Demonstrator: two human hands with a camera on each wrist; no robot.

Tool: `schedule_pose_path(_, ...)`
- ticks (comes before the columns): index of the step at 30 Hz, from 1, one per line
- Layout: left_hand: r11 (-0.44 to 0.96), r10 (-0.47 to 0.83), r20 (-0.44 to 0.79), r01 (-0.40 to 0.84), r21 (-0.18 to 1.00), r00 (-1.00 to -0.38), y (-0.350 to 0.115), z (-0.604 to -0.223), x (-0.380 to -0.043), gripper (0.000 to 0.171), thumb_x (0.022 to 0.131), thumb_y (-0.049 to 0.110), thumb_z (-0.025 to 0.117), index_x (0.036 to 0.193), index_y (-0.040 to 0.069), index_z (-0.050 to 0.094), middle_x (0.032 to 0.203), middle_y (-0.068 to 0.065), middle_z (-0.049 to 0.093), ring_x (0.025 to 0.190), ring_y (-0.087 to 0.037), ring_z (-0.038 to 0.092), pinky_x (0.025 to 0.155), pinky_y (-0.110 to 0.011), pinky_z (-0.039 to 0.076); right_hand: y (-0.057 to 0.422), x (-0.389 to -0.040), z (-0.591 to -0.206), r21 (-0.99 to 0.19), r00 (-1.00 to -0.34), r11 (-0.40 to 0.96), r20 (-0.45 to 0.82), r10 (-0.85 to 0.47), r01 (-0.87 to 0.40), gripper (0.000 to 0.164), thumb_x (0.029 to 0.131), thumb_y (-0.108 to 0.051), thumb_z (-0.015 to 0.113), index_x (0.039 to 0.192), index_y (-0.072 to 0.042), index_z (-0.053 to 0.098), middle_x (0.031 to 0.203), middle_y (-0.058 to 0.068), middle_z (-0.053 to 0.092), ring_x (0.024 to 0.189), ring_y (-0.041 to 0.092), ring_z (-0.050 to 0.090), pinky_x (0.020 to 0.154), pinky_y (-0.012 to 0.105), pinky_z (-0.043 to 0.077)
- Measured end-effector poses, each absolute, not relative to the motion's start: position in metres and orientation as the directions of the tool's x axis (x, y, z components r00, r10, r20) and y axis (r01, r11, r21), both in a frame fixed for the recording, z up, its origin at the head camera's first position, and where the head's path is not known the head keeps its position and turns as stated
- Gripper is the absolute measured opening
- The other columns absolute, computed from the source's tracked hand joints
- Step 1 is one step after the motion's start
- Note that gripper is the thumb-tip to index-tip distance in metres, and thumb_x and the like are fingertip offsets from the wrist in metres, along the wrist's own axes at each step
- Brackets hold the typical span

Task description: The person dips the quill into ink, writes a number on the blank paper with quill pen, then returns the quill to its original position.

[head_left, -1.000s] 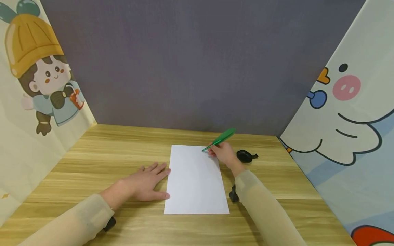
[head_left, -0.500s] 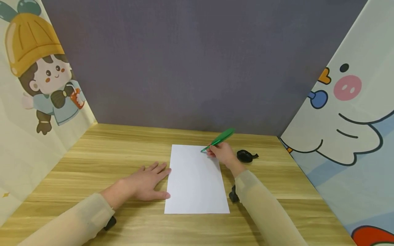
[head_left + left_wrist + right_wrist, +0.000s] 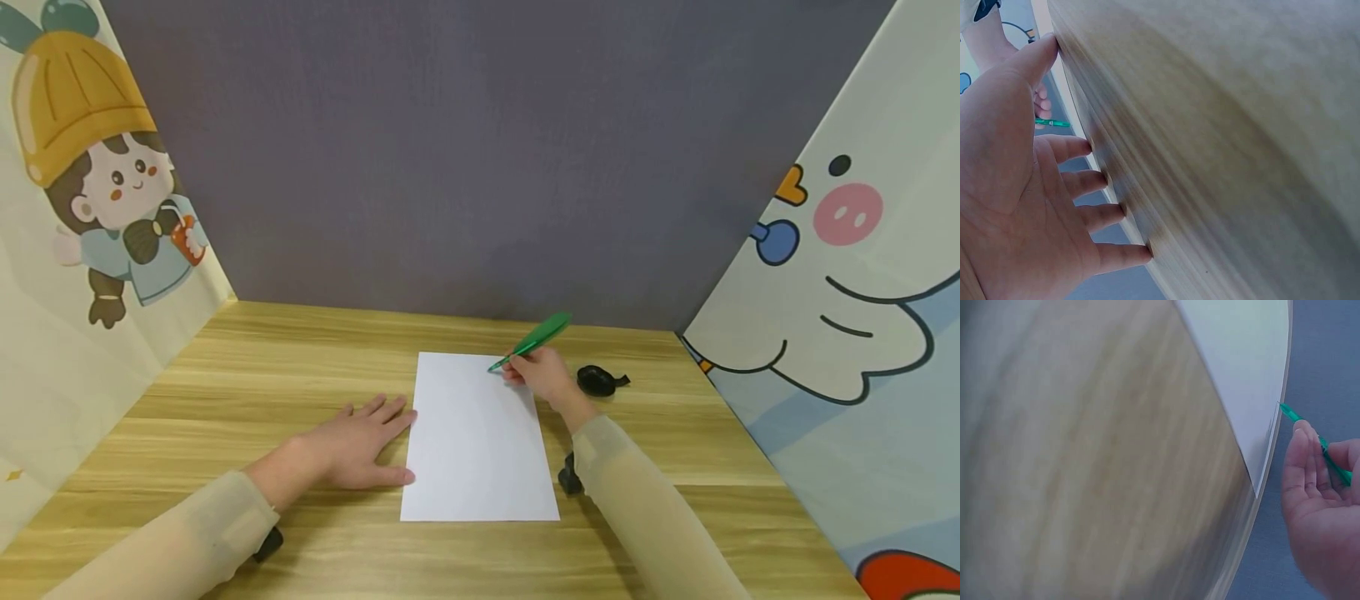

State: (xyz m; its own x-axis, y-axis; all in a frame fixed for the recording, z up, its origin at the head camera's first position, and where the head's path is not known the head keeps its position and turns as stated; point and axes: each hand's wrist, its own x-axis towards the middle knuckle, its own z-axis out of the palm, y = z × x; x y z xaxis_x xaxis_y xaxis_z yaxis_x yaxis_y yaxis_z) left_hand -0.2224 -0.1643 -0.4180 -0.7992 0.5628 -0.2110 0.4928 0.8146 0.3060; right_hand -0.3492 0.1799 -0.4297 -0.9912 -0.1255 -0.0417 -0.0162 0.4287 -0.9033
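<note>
A white sheet of paper (image 3: 478,450) lies on the wooden table in the head view, its surface showing no marks. My right hand (image 3: 542,373) pinches a green pen (image 3: 542,333) with a broad leaf-shaped top over the sheet's far right part. The pen's tip points left and down, right at the paper. In the right wrist view, thumb and fingers grip the pen (image 3: 1291,413) near its tip end. Spread flat on the table, my left hand (image 3: 356,446) has its thumb and index fingertip at the sheet's left edge. The left wrist view shows that hand's fingertips against the tabletop.
A black oval object (image 3: 596,381) with a short tab sits right of the right hand. Dark wrist gear (image 3: 570,475) shows beneath the right sleeve. A grey panel (image 3: 450,167) stands behind the table (image 3: 300,367), with cartoon-printed panels on both sides.
The pen tip and right hand have shifted very slightly left and toward me over the paper. The left hand has stayed in place.
</note>
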Motion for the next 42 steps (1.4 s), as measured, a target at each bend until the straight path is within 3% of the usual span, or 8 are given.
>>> schedule_pose_path(7, 0.813, 0.565, -0.208, 0.495, 0.305, -0.799, -0.1641, -0.4181, -0.2222, 0.1, 0.101, 0.075, 0.061, 0.175, 0.014, 0.031, 0.184, -0.017, 0.019, 0.168, -0.05, 0.02, 0.125, -0.083, 0.023, 0.1779, -0.346, -0.4277, -0.91, -0.991, 0.414, -0.036, -0.131, -0.021, 0.029, 0.115, -0.013, 0.058, 0.131, 0.005, 0.074, 0.119, 0.022, 0.079, 0.104, 0.026, 0.08, 0.094, 0.037, 0.067)
schedule_pose_path(17, 0.815, 0.561, -0.21, 0.49, 0.311, -0.8, -0.1637, -0.4177, -0.2218, 0.1, 0.101, 0.075, 0.061, 0.175, 0.014, 0.031, 0.184, -0.017, 0.019, 0.168, -0.05, 0.019, 0.126, -0.083, 0.022, 0.1745, -0.3443, -0.4293, -0.909, -0.989, 0.415, -0.03, -0.148, -0.034, 0.029, 0.114, -0.013, 0.058, 0.131, 0.005, 0.074, 0.117, 0.02, 0.08, 0.095, 0.015, 0.078, 0.091, 0.034, 0.067)
schedule_pose_path(28, 0.82, 0.552, -0.22, 0.476, 0.318, -0.804, -0.1627, -0.4151, -0.2208, 0.099, 0.101, 0.073, 0.063, 0.175, 0.014, 0.031, 0.184, -0.016, 0.019, 0.169, -0.049, 0.018, 0.127, -0.082, 0.021, 0.1738, -0.3426, -0.4296, -0.909, -0.983, 0.414, -0.036, -0.181, -0.043, 0.031, 0.115, -0.014, 0.057, 0.133, 0.006, 0.073, 0.12, 0.023, 0.079, 0.108, 0.03, 0.079, 0.094, 0.038, 0.067)
schedule_pose_path(35, 0.819, 0.555, -0.221, 0.481, 0.314, -0.802, -0.1634, -0.4156, -0.221, 0.1, 0.101, 0.075, 0.062, 0.175, 0.015, 0.031, 0.184, -0.016, 0.019, 0.169, -0.048, 0.018, 0.127, -0.082, 0.022, 0.1721, -0.342, -0.4296, -0.911, -0.983, 0.41, -0.035, -0.182, -0.043, 0.031, 0.114, -0.014, 0.058, 0.134, 0.005, 0.072, 0.118, 0.021, 0.08, 0.1, 0.021, 0.08, 0.089, 0.033, 0.067)
schedule_pose_path(42, 0.817, 0.557, -0.22, 0.483, 0.315, -0.801, -0.1642, -0.4162, -0.2214, 0.1, 0.101, 0.075, 0.062, 0.175, 0.014, 0.031, 0.184, -0.016, 0.019, 0.169, -0.048, 0.019, 0.126, -0.082, 0.022, 0.172, -0.3414, -0.4307, -0.911, -0.98, 0.41, -0.031, -0.198, -0.054, 0.031, 0.115, -0.014, 0.058, 0.134, 0.006, 0.072, 0.119, 0.021, 0.08, 0.101, 0.021, 0.08, 0.09, 0.034, 0.066)
